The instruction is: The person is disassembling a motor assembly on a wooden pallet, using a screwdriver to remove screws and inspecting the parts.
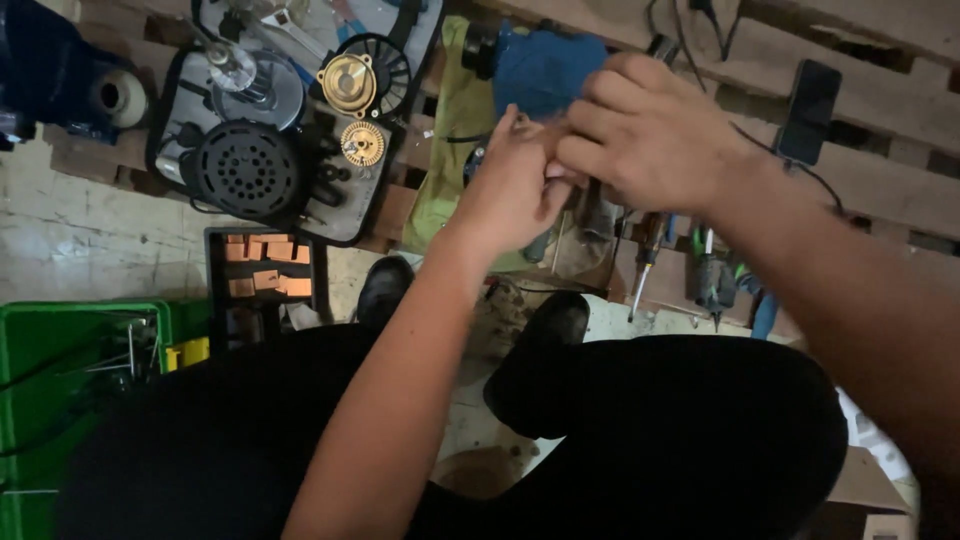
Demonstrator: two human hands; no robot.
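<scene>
My left hand [515, 185] and my right hand [650, 140] meet over a wooden pallet [880, 120], fingers closed together around something small that the hands hide. A blue power-tool body [545, 65] lies just behind them on a green cloth [455, 150]. Below my hands, screwdrivers and pliers [700, 270] lie on the pallet's near edge.
A tray [360, 215] at the left holds a black motor housing [245, 170], a black fan with a brass hub [350, 80] and a brass gear [362, 143]. A black box of orange parts [265, 270] and a green crate [60, 330] stand lower left. A phone [810, 110] lies right.
</scene>
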